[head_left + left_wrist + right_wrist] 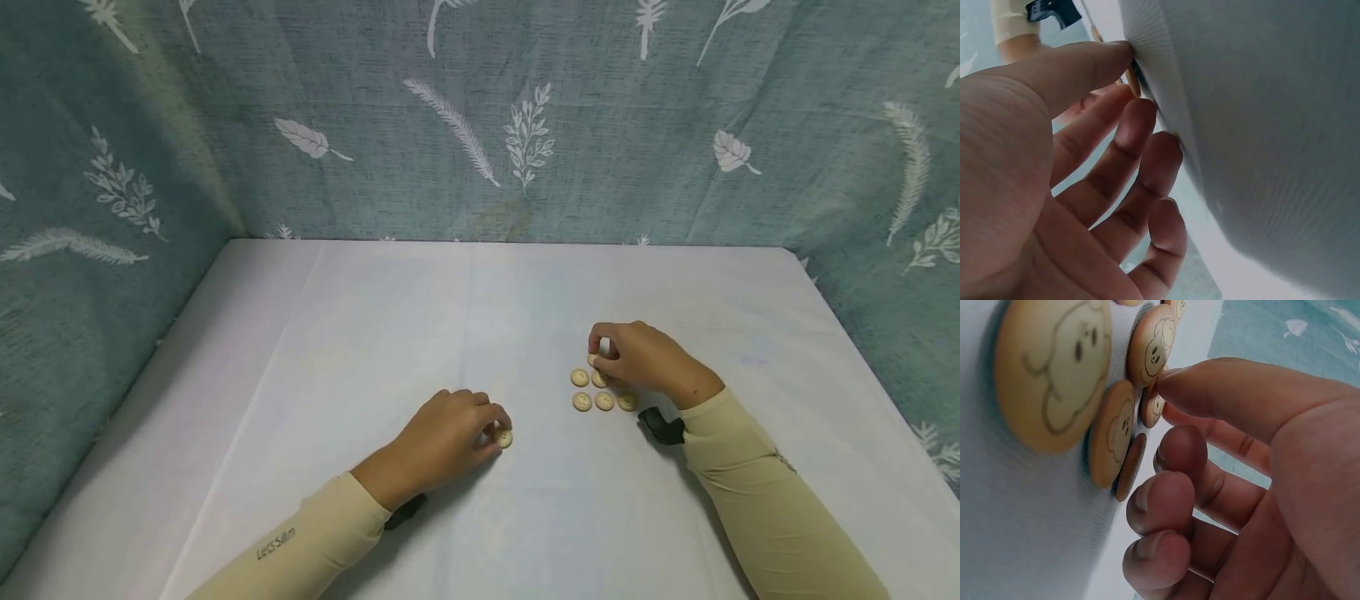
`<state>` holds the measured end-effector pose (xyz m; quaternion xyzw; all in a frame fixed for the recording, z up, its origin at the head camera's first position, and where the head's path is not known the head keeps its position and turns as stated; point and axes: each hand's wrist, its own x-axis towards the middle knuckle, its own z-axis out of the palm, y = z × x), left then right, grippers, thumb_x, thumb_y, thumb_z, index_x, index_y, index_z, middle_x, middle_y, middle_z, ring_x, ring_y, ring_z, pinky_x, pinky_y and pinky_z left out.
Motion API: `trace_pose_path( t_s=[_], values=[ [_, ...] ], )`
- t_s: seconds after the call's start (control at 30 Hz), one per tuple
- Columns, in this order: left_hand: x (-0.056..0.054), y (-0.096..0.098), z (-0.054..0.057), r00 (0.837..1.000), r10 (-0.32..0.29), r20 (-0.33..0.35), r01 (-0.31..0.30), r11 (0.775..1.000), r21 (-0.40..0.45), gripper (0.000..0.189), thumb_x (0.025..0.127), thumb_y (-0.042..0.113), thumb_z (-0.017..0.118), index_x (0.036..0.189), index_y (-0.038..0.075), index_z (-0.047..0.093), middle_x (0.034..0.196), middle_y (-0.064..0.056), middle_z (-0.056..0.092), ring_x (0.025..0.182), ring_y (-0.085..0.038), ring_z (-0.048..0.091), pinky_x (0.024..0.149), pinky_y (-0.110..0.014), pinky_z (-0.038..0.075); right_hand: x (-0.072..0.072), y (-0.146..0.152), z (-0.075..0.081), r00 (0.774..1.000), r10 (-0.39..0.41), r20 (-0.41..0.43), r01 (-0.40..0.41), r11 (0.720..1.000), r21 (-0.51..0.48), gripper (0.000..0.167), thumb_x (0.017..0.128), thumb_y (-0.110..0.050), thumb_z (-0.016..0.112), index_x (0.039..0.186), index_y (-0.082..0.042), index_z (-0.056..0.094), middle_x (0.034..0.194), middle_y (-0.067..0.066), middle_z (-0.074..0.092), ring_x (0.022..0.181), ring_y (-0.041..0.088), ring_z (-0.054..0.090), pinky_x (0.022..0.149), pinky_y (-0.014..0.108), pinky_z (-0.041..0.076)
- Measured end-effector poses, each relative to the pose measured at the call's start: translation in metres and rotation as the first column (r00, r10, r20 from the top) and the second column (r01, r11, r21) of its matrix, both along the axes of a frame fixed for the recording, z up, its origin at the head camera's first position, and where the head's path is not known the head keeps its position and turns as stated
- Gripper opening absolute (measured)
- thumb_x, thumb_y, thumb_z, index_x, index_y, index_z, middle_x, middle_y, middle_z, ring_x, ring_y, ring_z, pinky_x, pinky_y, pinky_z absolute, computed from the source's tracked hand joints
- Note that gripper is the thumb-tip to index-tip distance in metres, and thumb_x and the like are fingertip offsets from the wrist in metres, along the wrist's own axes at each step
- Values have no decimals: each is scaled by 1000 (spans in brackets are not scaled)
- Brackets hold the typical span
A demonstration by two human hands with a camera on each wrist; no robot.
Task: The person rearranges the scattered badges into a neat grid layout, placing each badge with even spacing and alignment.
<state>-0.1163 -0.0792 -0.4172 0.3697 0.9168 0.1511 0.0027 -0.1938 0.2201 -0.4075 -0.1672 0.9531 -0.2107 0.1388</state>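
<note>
My left hand (442, 437) is low over the white tabletop, left of the group. Its thumb and index finger pinch a round wooden button (506, 439) by the edge; the button's rim (1133, 81) shows in the left wrist view. Farther right, my right hand (651, 358) pinches another wooden button (593, 359) at the far side of the group. Two rows of similar buttons (604, 401) lie flat beside and partly under that hand. In the right wrist view, drawn cartoon faces mark the nearest button (1054, 375) and its neighbours.
A white cloth (360, 308) with faint creases covers the table. Green fabric (390, 167) with white leaf prints stands behind it and along both sides. Dark straps (662, 426) sit at the wrists, below beige sleeves (772, 500).
</note>
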Motion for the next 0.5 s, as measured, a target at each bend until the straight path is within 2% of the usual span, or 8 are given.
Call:
trace_pose_path(
  t_s=[0.17,0.5],
  values=[
    [-2,0,1,999,-4,40,4,1000,2,13,83,19,81,95,20,76,83,11,68,78,-8,63,67,-26,42,-1,-1,-1,1000,-6,15,6,1000,-3,6,95,-16,68,99,-13,64,67,-1,57,57,14,47,55,29,39],
    [-6,2,3,998,1,55,1,1000,-24,8,86,25,78,93,23,74,82,13,66,79,-9,61,68,-27,39,0,0,1,1000,2,11,-2,1000,-13,5,96,-17,66,99,-13,64,71,1,57,60,15,47,57,30,39]
  ],
)
